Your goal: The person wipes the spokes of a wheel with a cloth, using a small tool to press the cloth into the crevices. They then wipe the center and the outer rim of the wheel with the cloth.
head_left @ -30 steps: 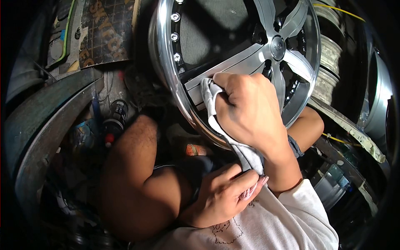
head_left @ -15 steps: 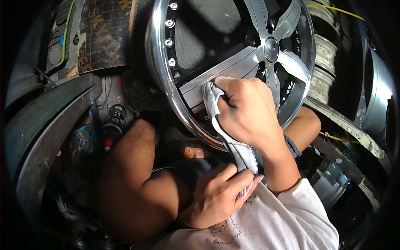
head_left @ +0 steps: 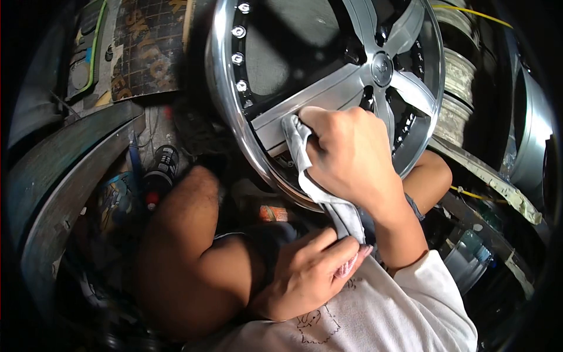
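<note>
A large alloy wheel rim (head_left: 261,167) with silver spokes and a polished lip stands tilted in front of me. My right hand (head_left: 350,149) is closed in a fist on a strip of grey-white cloth (head_left: 298,142), its knuckles against the lower-left spoke (head_left: 272,126). The cloth lies along the spoke's edge and runs down under the right wrist. Lower down, close to my shirt, my left hand (head_left: 314,276) grips the cloth's other end, with a pinkish bit showing between its fingers.
My bent knees are on both sides of the rim. At left stand a dark spray can with a red part (head_left: 159,173) and curved metal pieces (head_left: 76,152). Several stacked rims (head_left: 457,76) are at right, with a clear plastic bottle (head_left: 469,258) below. An orange packet (head_left: 273,213) lies under the wheel.
My right hand has shifted very slightly up and left along the spoke, with the cloth in it. The left hand is nearly still, and the rim stays in place.
</note>
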### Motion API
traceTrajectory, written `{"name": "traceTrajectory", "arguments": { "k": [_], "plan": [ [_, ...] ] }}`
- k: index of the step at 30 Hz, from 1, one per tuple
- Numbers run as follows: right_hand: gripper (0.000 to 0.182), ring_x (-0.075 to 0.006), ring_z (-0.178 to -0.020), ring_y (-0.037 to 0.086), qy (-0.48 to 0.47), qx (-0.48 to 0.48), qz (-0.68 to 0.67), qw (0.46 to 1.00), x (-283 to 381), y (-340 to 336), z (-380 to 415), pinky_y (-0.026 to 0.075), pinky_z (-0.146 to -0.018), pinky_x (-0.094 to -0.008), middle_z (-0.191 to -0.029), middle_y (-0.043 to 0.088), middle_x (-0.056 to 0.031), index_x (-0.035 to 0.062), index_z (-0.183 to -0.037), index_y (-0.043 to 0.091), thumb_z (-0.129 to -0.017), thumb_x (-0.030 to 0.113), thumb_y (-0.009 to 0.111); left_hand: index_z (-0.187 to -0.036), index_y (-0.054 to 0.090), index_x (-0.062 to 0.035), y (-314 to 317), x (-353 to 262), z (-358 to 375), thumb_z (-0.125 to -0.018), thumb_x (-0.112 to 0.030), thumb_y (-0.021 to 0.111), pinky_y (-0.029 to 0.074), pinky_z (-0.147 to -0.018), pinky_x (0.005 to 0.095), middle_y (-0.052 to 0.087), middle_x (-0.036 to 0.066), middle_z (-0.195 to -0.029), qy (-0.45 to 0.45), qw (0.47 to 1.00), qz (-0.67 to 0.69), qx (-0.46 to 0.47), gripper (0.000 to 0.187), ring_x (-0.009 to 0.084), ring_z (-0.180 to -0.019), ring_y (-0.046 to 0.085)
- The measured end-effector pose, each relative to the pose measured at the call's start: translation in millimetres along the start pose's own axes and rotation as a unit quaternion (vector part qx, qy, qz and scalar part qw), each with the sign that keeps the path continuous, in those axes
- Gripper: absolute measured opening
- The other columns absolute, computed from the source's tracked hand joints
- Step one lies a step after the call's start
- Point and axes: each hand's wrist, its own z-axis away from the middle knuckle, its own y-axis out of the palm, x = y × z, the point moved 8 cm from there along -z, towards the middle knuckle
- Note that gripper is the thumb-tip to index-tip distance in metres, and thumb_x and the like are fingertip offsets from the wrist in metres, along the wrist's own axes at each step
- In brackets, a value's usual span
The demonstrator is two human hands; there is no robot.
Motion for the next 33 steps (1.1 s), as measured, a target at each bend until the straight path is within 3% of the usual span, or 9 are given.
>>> {"name": "traceTrajectory", "arguments": {
  "k": [4,8,9,13,16,23,28,32,33],
  "plan": [
    [0.013,-0.0443,-0.054,0.063,-0.035,-0.053,0.025,0.998,6,-14,-20,0.052,-0.052,-0.0527,-0.057,0.06,-0.0227,0.0034,-0.067,0.064,-0.076,0.013,0.065,-0.09,0.071,-0.0062,0,9,0,-0.087,-0.013,0.083,0.052,-0.061,0.0418,0.063,0.013,-0.083,-0.029,0.997,0.036,-0.056,0.013,0.0323,-0.067,0.064],
    [0.012,-0.0359,-0.062,0.068,-0.06,-0.08,0.074,0.992,4,-13,1,0.052,-0.054,-0.0467,-0.067,0.065,-0.0153,0.0066,-0.068,0.068,-0.079,0.01,0.064,-0.092,0.071,-0.0032,-1,1,0,-0.088,-0.01,0.081,0.052,-0.062,0.0413,0.064,0.013,-0.085,-0.021,0.999,-0.018,0.024,0.012,0.0313,-0.069,0.066],
    [0.012,-0.0318,-0.073,0.069,-0.057,-0.074,0.112,0.989,4,-16,-1,0.053,-0.061,-0.0441,-0.074,0.067,-0.0117,0.0083,-0.074,0.072,-0.083,0.016,0.07,-0.092,0.072,-0.0036,2,4,0,-0.088,-0.01,0.081,0.052,-0.062,0.0412,0.065,0.013,-0.085,-0.021,1.0,0.004,0.016,0.012,0.0312,-0.07,0.066],
    [0.029,-0.0289,-0.081,0.068,-0.085,-0.082,0.115,0.986,9,-30,-19,0.054,-0.069,-0.0445,-0.08,0.067,-0.0091,0.0086,-0.077,0.073,-0.077,0.037,0.081,-0.095,0.074,-0.0065,4,9,-1,-0.086,-0.012,0.083,0.054,-0.066,0.0415,0.066,0.012,-0.086,-0.035,0.999,0.03,-0.023,0.014,0.0314,-0.074,0.068],
    [0.03,-0.0292,-0.078,0.067,-0.096,-0.106,0.066,0.987,4,-18,-7,0.052,-0.066,-0.0452,-0.077,0.065,-0.0089,0.0086,-0.074,0.073,-0.078,0.037,0.081,-0.095,0.074,-0.0064,3,1,-2,-0.086,-0.01,0.082,0.054,-0.066,0.0411,0.066,0.012,-0.085,-0.021,0.999,0.01,0.023,0.013,0.0311,-0.073,0.068],
    [0.027,-0.0274,-0.076,0.067,-0.108,-0.101,0.053,0.988,12,-9,-3,0.054,-0.066,-0.0425,-0.075,0.066,-0.0075,0.0093,-0.076,0.075,-0.079,0.036,0.08,-0.088,0.072,-0.0072,1,-6,-5,-0.086,-0.015,0.085,0.051,-0.057,0.0427,0.06,0.011,-0.077,0.026,0.999,0.022,-0.018,0.015,0.0305,-0.062,0.063],
    [0.028,-0.0264,-0.075,0.067,-0.117,-0.102,0.086,0.984,26,-12,-22,0.054,-0.06,-0.0413,-0.075,0.066,-0.0074,0.0086,-0.075,0.075,-0.078,0.036,0.08,-0.089,0.072,-0.0072,1,-2,-5,-0.086,-0.015,0.085,0.05,-0.056,0.042,0.06,0.012,-0.076,-0.008,0.999,0.028,-0.04,0.015,0.0298,-0.062,0.063],
    [0.026,-0.0275,-0.073,0.067,-0.105,-0.086,0.041,0.99,23,2,4,0.054,-0.06,-0.0402,-0.074,0.066,-0.0089,0.0079,-0.069,0.072,-0.08,0.031,0.077,-0.09,0.073,-0.0074,-4,0,-2,-0.086,-0.013,0.084,0.05,-0.056,0.0416,0.059,0.012,-0.076,-0.011,0.998,0.036,-0.048,0.013,0.0297,-0.061,0.062],
    [0.019,-0.0293,-0.078,0.066,-0.087,-0.082,0.058,0.991,24,-2,-1,0.052,-0.059,-0.0432,-0.08,0.065,-0.0071,0.0086,-0.076,0.071,-0.077,0.024,0.082,-0.091,0.073,-0.0073,-4,0,-3,-0.086,-0.012,0.084,0.05,-0.056,0.0414,0.059,0.012,-0.076,-0.013,0.998,0.04,-0.051,0.013,0.0297,-0.061,0.062]
  ]
}}
